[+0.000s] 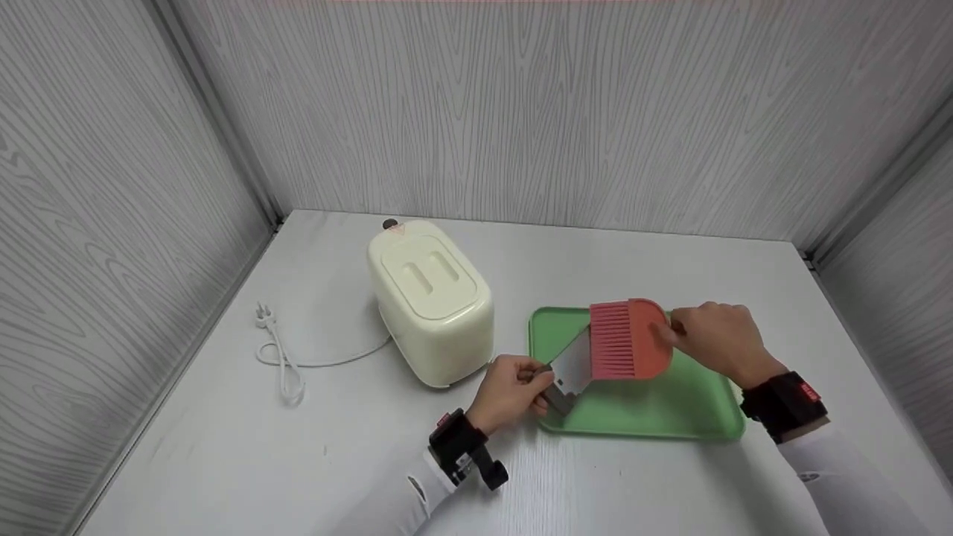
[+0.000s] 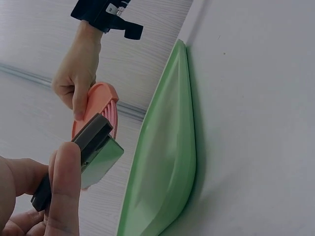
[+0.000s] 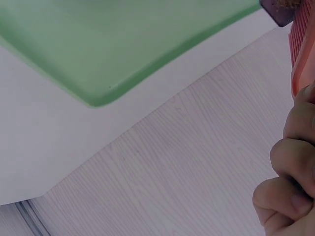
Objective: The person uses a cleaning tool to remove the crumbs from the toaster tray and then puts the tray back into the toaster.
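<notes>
My left hand (image 1: 514, 391) pinches the dark grey end of a flat metal crumb tray (image 1: 573, 366) between thumb and fingers. It is tilted above a green serving tray (image 1: 670, 417). My right hand (image 1: 718, 339) grips an orange hand brush (image 1: 650, 339) by its rounded back. The brush's pink bristles (image 1: 612, 342) lie over the far end of the crumb tray, hiding it in the head view. Brown crumbs show on a corner of the crumb tray (image 3: 279, 14) in the right wrist view, beside the bristles. A tiny dark speck lies on the green tray there.
A cream toaster (image 1: 432, 298) with a lid on top stands left of the green tray. Its white cord ends in a plug (image 1: 265, 318) on the table's left side. Grey wood-grain panels (image 1: 521, 112) enclose the white table at the back and both sides.
</notes>
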